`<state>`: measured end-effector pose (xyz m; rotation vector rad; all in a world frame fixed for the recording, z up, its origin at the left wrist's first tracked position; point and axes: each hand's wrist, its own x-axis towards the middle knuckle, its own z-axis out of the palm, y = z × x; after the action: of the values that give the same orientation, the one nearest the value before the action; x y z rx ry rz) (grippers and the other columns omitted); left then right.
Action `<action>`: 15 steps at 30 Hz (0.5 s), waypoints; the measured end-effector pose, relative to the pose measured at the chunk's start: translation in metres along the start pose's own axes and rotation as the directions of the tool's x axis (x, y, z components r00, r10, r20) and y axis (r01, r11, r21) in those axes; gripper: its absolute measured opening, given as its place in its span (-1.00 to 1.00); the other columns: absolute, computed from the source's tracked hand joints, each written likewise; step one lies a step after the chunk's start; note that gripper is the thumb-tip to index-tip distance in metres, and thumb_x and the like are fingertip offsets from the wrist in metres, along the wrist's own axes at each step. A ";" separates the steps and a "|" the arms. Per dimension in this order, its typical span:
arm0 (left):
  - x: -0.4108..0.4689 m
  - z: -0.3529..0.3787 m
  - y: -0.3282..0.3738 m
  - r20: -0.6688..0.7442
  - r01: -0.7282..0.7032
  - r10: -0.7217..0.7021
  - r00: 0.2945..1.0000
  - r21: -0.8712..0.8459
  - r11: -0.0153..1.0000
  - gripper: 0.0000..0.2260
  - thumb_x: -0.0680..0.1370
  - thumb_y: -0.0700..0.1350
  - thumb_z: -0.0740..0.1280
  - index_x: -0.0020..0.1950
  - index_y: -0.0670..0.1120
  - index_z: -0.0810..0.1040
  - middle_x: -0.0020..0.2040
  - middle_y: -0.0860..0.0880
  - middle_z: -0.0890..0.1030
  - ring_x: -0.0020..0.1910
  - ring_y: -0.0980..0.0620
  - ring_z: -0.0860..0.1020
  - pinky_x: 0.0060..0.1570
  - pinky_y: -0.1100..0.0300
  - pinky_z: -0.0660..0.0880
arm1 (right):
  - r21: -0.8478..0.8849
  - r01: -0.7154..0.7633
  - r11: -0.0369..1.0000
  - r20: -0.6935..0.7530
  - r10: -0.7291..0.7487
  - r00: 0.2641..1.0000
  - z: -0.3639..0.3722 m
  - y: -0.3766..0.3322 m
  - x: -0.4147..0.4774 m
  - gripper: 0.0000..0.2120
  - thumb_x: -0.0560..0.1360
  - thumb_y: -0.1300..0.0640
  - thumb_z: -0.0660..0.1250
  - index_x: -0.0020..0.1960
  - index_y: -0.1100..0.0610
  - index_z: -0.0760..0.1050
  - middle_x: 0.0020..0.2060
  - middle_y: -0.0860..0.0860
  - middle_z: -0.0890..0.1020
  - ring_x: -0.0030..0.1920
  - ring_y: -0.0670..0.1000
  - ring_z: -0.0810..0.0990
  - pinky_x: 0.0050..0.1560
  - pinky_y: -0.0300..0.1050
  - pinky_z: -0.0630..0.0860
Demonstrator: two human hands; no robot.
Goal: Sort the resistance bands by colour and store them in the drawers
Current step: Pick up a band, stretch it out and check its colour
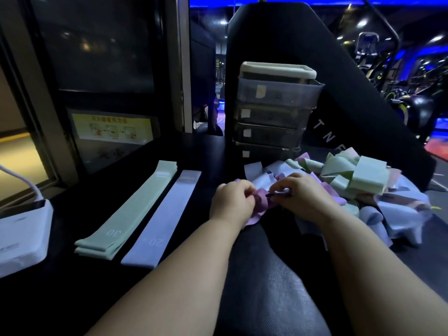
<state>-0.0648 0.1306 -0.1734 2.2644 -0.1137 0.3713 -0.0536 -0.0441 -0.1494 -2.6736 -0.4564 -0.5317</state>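
1. Head view, looking down past both forearms onto a dark counter (184, 282).
2. Holding one crumpled purple band (260, 207) between left hand (232, 202) and right hand (301, 198), just in front of the mixed pile (358, 180). Fingers (245, 190) of both hands curled in and pinched onto the fabric, none spread.
3. Laid flat to the left, well apart from the pile: green stack (126, 209) marked 30, and just beside it a pale lilac-blue band (162, 214) marked 20. No purple row begun, as far as visible.
4. Behind the pile: drawer unit (274, 112), four tiers showing, none plainly pulled out, each with a pale label too small to read.
5. Judged step: early in the sorting, busy untwisting and flattening the purple band. Nothing stored yet, by the look of it. Plenty left in the pile: green, lilac-blue, purple, some pinkish.
6. Next move, as a guess: draw the ends apart to take out the twist, then lay flat and parallel, right of the lilac-blue band, starting a third row. Calls for care not to drag neighbouring loops off the pile. Easy to confuse lilac-blue with purple in this dim bluish light.
7. Far left: white device (21, 234) with a cable, no part of the job.
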 end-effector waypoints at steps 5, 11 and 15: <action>-0.001 -0.017 0.003 -0.118 -0.052 0.019 0.993 -0.291 0.955 -0.94 0.54 -0.03 0.39 -0.07 0.02 0.64 -0.16 0.06 0.67 -0.14 0.06 0.62 -0.07 0.18 0.55 | 0.031 -0.037 0.999 -0.003 0.037 0.999 -0.004 -0.003 0.003 -0.80 0.50 -0.12 0.35 -0.06 -0.05 0.70 -0.17 -0.10 0.56 0.00 -0.05 0.48 0.09 -0.13 0.39; -0.003 -0.027 0.011 -0.227 -0.084 -0.070 0.971 -0.603 0.793 -0.89 0.56 -0.05 0.34 -0.17 0.04 0.55 -0.26 0.14 0.58 -0.23 0.14 0.54 -0.18 0.22 0.51 | 0.091 -0.083 0.992 -0.093 0.092 0.991 -0.010 -0.004 0.002 -0.89 0.49 -0.02 0.39 -0.06 -0.04 0.68 -0.05 -0.05 0.60 0.05 -0.03 0.51 0.02 -0.15 0.38; -0.006 -0.028 0.013 -0.266 -0.199 0.044 0.963 -0.591 0.782 -0.93 0.49 0.03 0.32 -0.19 0.12 0.52 -0.30 0.19 0.55 -0.26 0.15 0.50 -0.19 0.13 0.47 | 0.336 -0.032 0.941 -0.156 0.089 0.984 -0.021 -0.021 0.000 -0.88 0.52 -0.15 0.32 -0.18 -0.21 0.56 -0.10 -0.17 0.61 0.05 -0.14 0.51 -0.05 -0.30 0.34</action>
<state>-0.0795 0.1428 -0.1482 1.5513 -0.2238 0.5805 -0.0675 -0.0350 -0.1250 -2.2898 -0.3752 -0.5988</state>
